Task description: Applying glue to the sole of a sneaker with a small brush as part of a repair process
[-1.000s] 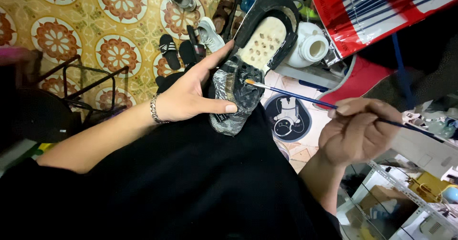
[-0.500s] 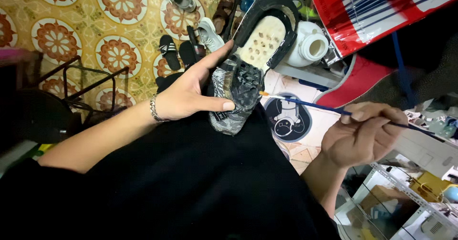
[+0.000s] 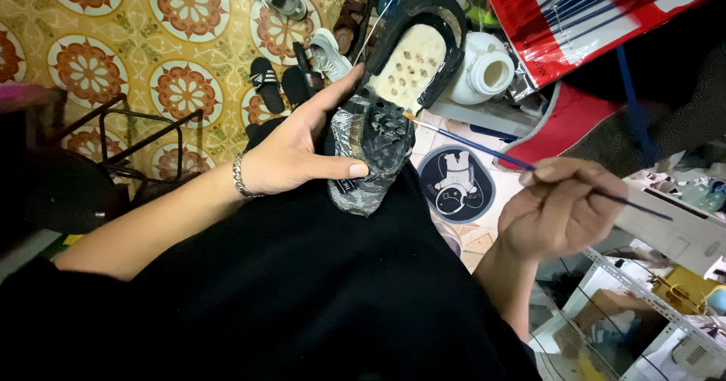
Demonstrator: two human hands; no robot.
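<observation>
On the lap: upturned black shoe with cream, holed sole (image 3: 397, 101).
Left hand (image 3: 302, 150): grasping its heel.
Right hand (image 3: 560, 211): pinching thin blue-handled brush (image 3: 491, 150).
Change: bristle tip has advanced onto sole edge; coating proceeds.

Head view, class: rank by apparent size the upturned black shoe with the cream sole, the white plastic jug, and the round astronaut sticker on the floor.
1. Upturned black shoe with the cream sole, largest, though nearest the camera.
2 and 3. White plastic jug and round astronaut sticker look alike; not ranked.
</observation>
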